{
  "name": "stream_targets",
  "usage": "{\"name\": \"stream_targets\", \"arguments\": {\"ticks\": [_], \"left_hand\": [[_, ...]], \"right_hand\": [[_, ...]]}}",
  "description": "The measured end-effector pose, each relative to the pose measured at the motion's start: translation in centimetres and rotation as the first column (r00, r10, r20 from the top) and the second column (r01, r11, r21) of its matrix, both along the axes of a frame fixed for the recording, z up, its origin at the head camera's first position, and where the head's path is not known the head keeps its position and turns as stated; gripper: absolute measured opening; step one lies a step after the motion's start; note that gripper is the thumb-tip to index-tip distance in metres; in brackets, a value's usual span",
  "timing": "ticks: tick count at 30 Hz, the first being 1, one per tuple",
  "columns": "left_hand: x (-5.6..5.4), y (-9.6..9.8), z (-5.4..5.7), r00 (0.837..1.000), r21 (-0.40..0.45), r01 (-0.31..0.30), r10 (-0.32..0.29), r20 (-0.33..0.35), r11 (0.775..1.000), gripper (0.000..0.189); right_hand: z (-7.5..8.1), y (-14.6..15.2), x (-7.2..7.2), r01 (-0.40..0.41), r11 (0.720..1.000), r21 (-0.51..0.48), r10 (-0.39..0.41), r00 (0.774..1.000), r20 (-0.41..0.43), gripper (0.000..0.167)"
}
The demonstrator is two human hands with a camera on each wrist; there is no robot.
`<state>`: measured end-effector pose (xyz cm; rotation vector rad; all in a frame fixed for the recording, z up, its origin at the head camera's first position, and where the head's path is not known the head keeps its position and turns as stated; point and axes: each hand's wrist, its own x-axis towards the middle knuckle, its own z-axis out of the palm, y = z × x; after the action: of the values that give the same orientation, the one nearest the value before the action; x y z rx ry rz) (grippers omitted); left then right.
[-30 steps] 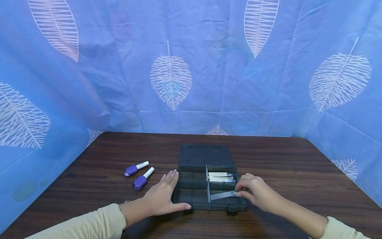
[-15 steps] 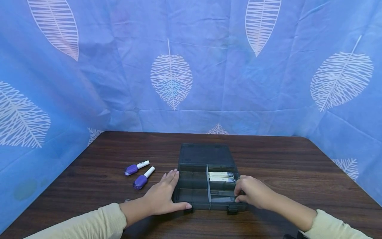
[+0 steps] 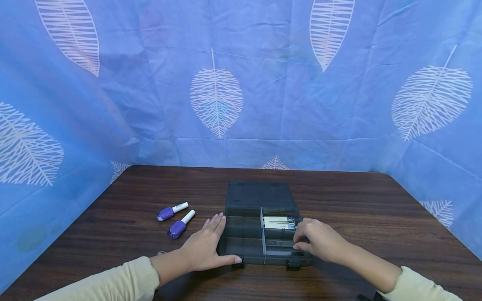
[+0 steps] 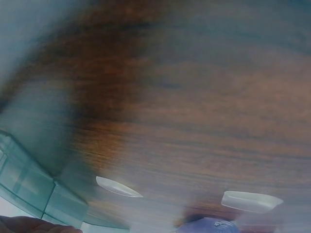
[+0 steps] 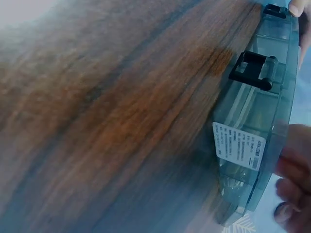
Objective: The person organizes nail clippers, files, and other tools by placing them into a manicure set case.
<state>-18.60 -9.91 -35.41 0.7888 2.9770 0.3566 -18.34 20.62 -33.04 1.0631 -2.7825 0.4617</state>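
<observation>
A dark translucent divided box [image 3: 241, 246] lies on the table with its lid [image 3: 260, 194] folded back. My left hand [image 3: 201, 251] has straight fingers along the box's left edge and its thumb at the front edge. My right hand [image 3: 320, 240] reaches over the right wall, curled fingertips inside the front right compartment. Slim flat grey strips [image 3: 278, 251] lie there, right beside those fingertips; whether the fingers still pinch one is hidden. Two cream nail clippers [image 3: 279, 223] lie side by side in the compartment behind. The left compartments show nothing in them.
Two purple nail polish bottles [image 3: 177, 230] with white caps lie on the brown wooden table [image 3: 350, 200], left of the box. Black latches [image 5: 252, 70] stick out at the box's front. A blue leaf-print cloth [image 3: 263, 104] hangs behind the table.
My right hand has lowered the grey strip, which was tilted in its fingers, into the front right compartment, then shifted slightly. My left hand has stayed at the box.
</observation>
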Motion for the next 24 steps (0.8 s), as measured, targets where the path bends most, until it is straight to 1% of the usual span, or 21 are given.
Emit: {"name": "stream_targets", "arguments": {"ticks": [1, 3, 5, 7, 9, 11, 13, 15, 18, 21, 24], "left_hand": [[0.0, 0.0, 0.0, 1.000, 0.002, -0.001, 0.001, 0.002, 1.000, 0.105], [0.0, 0.0, 0.0, 1.000, 0.006, -0.002, 0.002, 0.007, 1.000, 0.105], [0.0, 0.0, 0.0, 1.000, 0.007, -0.006, 0.006, 0.013, 1.000, 0.105], [0.0, 0.0, 0.0, 1.000, 0.012, -0.008, 0.008, 0.019, 1.000, 0.105], [0.0, 0.0, -0.1, 1.000, 0.019, -0.009, 0.009, 0.026, 1.000, 0.105], [-0.1, 0.0, -0.2, 0.999, 0.032, -0.012, 0.011, 0.036, 0.999, 0.106], [-0.1, 0.0, -0.3, 0.999, 0.047, -0.013, 0.011, 0.044, 0.999, 0.106], [-0.1, 0.0, -0.3, 0.999, 0.060, -0.015, 0.012, 0.053, 0.998, 0.107], [-0.1, -0.2, -0.2, 0.997, 0.089, -0.024, 0.018, 0.071, 0.996, 0.108], [0.0, -0.6, 0.0, 0.996, 0.134, -0.051, 0.040, 0.082, 0.990, 0.108], [0.0, -1.3, 0.2, 0.996, 0.189, -0.080, 0.070, 0.063, 0.979, 0.105]], "right_hand": [[0.0, 0.0, 0.1, 0.018, 0.999, -0.028, -0.019, 0.999, -0.037, 0.005], [0.0, -0.1, 0.3, 0.061, 0.995, -0.077, -0.069, 0.991, -0.111, 0.017], [-0.1, -0.1, 0.6, 0.114, 0.987, -0.114, -0.130, 0.981, -0.141, 0.033], [0.0, -0.1, 0.9, 0.176, 0.977, -0.119, -0.190, 0.975, -0.118, 0.051], [0.0, 0.1, 1.1, 0.221, 0.971, -0.088, -0.227, 0.972, -0.062, 0.069], [0.0, 0.4, 1.2, 0.245, 0.968, -0.054, -0.246, 0.969, -0.003, 0.083], [-0.1, 0.8, 1.2, 0.257, 0.966, -0.024, -0.256, 0.965, 0.049, 0.093], [-0.4, 1.2, 1.3, 0.255, 0.967, -0.007, -0.254, 0.963, 0.087, 0.099], [-0.7, 1.7, 1.2, 0.253, 0.967, 0.008, -0.252, 0.959, 0.130, 0.102], [-1.1, 2.0, 1.1, 0.250, 0.968, 0.024, -0.251, 0.956, 0.150, 0.103], [-1.4, 2.2, 1.1, 0.245, 0.969, 0.025, -0.246, 0.958, 0.145, 0.102]]}}
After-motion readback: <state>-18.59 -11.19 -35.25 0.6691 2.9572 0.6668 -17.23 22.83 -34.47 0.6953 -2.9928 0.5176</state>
